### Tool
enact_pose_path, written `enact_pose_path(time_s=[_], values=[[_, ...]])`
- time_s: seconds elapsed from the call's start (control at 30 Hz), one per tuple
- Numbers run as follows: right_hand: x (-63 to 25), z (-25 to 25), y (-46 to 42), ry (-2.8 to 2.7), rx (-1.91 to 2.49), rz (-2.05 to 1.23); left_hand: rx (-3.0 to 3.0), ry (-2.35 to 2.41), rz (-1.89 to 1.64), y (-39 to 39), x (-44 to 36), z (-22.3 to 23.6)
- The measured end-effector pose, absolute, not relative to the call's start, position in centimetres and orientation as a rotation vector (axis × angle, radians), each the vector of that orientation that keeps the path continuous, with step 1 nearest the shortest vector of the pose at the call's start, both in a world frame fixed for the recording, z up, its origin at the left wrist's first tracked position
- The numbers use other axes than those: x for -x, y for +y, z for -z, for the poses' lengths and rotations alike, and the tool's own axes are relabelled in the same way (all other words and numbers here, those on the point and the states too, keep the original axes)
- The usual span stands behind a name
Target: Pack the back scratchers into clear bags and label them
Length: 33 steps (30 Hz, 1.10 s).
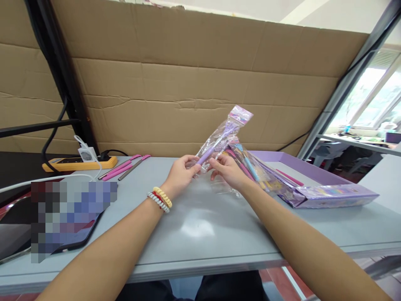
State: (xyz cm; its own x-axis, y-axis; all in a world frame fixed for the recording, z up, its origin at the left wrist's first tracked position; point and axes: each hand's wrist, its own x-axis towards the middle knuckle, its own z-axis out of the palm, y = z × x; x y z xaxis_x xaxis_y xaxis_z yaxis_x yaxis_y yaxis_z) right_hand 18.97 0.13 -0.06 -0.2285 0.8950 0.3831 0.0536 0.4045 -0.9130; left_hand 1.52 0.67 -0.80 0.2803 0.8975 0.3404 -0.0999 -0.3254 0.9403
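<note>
Both hands meet above the grey table (194,225), holding a clear plastic packet (225,133) with a purple pen-like item inside and a pink header card on top. My left hand (181,173) pinches the lower end of the packet; bead bracelets sit on that wrist. My right hand (227,169) grips the packet's bottom edge from the right side, fingers closed. The packet tilts up and to the right. Behind my right hand lie more packets with coloured pens (250,165).
A purple box (328,194) lies open at the right with packets spilling from it. Pink and grey pens (125,167) lie at the back left beside a yellow power strip (78,164) with a white charger. A blurred-out tablet (69,217) lies at left. Cardboard walls stand behind.
</note>
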Motion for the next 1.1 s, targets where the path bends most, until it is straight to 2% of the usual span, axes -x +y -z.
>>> enact_pose_path(time_s=[0.17,0.7,0.9,1.1], values=[[-18.0,-0.3,-0.6,-1.585,0.902,-0.848,-1.591,0.733,-1.220,-0.3,-2.9,1.4],[-18.8,-0.2,-0.5,-1.710,0.861,-1.099,-1.439,0.909,-1.144,-0.6,-2.7,0.9],[-18.7,0.3,0.2,-1.607,0.877,-0.988,-1.557,0.967,-1.175,0.0,-2.5,1.2],[-18.9,0.6,0.3,-1.629,0.902,-0.823,-1.761,0.998,-0.970,0.3,-1.7,1.0]])
